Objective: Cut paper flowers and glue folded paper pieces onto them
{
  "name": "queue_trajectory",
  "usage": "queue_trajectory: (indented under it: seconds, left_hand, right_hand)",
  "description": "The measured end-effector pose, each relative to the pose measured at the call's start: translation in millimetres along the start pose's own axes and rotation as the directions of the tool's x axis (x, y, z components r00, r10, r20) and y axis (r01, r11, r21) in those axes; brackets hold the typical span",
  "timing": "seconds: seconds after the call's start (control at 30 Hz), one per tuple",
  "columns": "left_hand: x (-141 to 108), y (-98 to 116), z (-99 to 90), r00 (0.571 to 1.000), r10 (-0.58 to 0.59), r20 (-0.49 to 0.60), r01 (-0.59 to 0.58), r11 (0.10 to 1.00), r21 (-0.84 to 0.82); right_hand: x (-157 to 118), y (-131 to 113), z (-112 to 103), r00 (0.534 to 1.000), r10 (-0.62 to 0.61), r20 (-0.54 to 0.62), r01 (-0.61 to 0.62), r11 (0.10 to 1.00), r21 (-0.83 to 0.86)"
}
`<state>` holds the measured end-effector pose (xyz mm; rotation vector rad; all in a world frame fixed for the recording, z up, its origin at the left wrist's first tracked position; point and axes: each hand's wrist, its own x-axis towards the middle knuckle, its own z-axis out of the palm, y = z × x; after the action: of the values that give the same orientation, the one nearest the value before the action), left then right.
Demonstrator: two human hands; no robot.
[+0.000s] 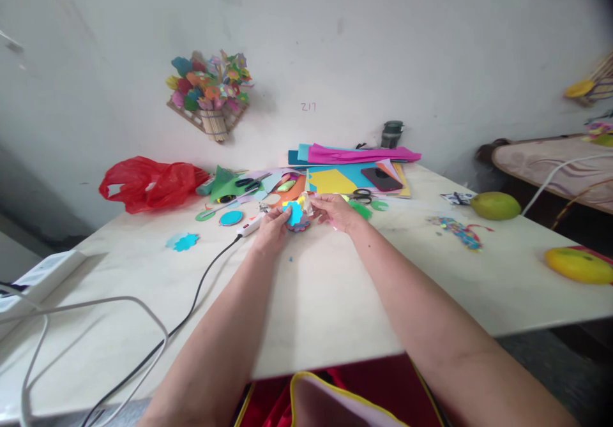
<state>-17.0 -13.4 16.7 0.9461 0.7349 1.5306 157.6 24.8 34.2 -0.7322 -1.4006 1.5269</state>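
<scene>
My left hand (272, 228) pinches a bright blue scalloped paper flower (294, 214) between thumb and fingers. Close to its right side, my right hand (334, 210) has its fingertips together at a small pale, crumpled-looking piece (307, 203), too small to identify. Something multicoloured with a wavy edge shows just beneath the blue flower, partly hidden. A white corded tool (251, 225) with a red switch lies beside my left hand, its front end hidden. Further left are a blue paper disc (231, 217) and another blue scalloped flower (186, 242) flat on the table.
Behind my hands lie black-handled scissors (363, 194), a phone (382, 179), coloured paper sheets (330, 183) and a pink roll (364, 154). A red plastic bag (153, 183) sits back left. A power strip (48, 280) and loose cables occupy the left; mangoes (495, 205) the right.
</scene>
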Motion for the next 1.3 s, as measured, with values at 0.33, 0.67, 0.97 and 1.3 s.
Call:
queue_trajectory:
  seconds: [0.33,0.67,0.97,1.3]
  left_hand:
    - [-1,2,2.4,1.000,-0.004,0.020,0.003,0.999,0.033]
    - [-1,3,5.1,1.000,-0.002,0.019,0.001,1.000,0.029]
    - [-2,5,7.4,0.999,-0.031,0.029,0.030,0.999,0.041]
    - [-4,3,5.2,0.990,-0.106,0.096,0.090,0.984,0.153]
  right_hand:
    - [-1,-1,-2,0.999,0.011,0.050,-0.010,1.000,-0.023]
    - [-6,-8,0,0.994,0.065,0.086,-0.065,0.998,-0.004]
    - [-9,-12,5,0.994,0.069,0.081,-0.064,0.996,-0.062]
    - [-9,-16,7,0.980,-0.041,0.196,0.132,0.868,-0.479]
